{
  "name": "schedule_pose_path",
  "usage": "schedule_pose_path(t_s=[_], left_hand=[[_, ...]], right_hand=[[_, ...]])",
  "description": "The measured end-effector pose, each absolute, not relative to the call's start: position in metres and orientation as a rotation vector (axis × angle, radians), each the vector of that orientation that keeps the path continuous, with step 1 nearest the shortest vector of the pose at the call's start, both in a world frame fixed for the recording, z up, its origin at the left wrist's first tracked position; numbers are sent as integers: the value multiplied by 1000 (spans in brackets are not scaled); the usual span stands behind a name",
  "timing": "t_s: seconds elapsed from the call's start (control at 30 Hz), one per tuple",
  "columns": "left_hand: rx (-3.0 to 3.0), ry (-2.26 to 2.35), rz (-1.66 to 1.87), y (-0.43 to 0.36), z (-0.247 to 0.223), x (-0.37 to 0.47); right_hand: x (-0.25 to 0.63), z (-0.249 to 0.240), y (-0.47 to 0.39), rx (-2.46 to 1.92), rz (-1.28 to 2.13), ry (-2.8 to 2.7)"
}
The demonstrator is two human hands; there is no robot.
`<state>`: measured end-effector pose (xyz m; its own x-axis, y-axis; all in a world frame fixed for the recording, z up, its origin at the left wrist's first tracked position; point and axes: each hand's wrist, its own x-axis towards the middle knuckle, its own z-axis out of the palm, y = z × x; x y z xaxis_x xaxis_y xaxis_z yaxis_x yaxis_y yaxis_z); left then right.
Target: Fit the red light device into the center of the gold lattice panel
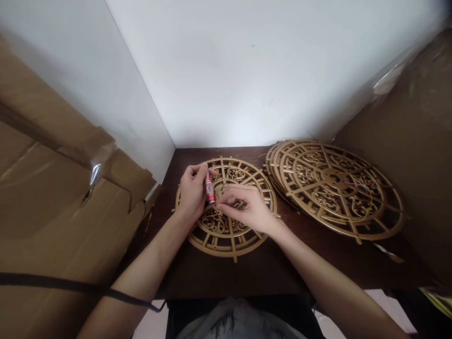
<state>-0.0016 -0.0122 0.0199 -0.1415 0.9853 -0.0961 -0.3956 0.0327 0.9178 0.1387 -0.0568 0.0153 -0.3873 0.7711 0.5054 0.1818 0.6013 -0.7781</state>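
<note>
A round, gold-coloured openwork clock face (235,245) with scrollwork lies flat on the dark table in front of me. Above its left half, my left hand (193,188) is closed on a small red-and-white battery (210,187), which points down with its dark end toward me. My right hand (247,207) hovers over the middle of the face, thumb and fingertips pinched together close to the battery's lower end. Whatever those fingers hold, if anything, is too small to make out. The centre of the face is partly hidden behind both hands.
To the right leans a stack of similar gold clock faces (339,188). A thin brush-like tool (388,253) pokes out beneath it. Cardboard boxes (63,197) stand on the left, another box (406,117) on the right. A black cable (70,285) crosses at lower left.
</note>
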Motion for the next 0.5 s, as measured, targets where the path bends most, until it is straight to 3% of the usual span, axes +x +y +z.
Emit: schedule_pose_path(t_s=[0.5], left_hand=[[763,1032,1432,-13,19,-1]], right_hand=[[138,15,-58,-800,746,-1841]])
